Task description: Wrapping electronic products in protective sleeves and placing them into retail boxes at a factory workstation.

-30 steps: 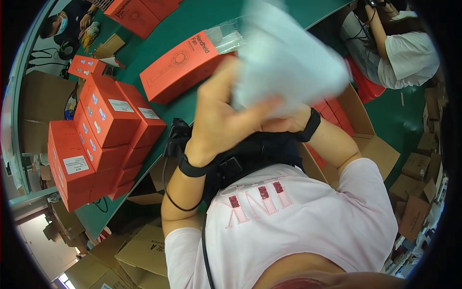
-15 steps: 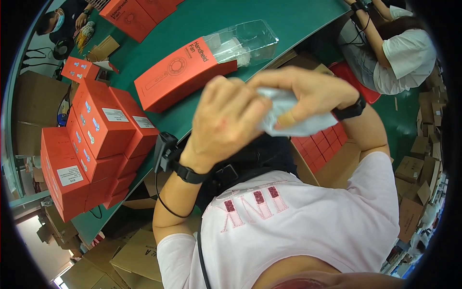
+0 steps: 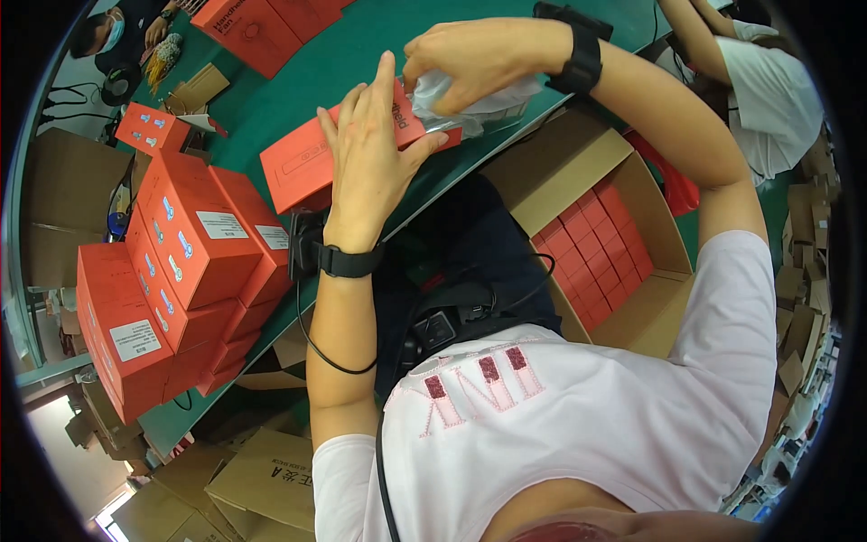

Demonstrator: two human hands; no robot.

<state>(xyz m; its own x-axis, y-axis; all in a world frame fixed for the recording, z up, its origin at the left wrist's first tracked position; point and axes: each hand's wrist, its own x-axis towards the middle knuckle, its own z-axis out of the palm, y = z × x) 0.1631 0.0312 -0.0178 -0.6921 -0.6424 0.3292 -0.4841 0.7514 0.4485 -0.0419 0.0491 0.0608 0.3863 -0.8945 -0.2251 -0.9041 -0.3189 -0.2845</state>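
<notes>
An orange-red fan box [image 3: 302,163] lies on its side on the green table in front of me. My left hand [image 3: 368,149] rests on it, fingers stretched and spread across its printed top, thumb near the open end. A clear plastic tray [image 3: 506,117] sticks out of that end toward the right. Over the tray, my right hand [image 3: 483,59] is closed on a crumpled translucent plastic bag [image 3: 433,90]. What the bag contains, if anything, cannot be made out. My right fingers partly cover the box's end.
Orange-red boxes [image 3: 194,235] stand stacked at the table's left edge, others [image 3: 248,32] at the far side. An open carton [image 3: 646,312] with rows of small red boxes sits right of my lap. One person [image 3: 117,41] is at far left, another [image 3: 768,90] at right.
Both hands have moved forward from above my lap to the fan box. My left hand has let go of the bag and spread onto the box; my right carried the bag over the tray.
</notes>
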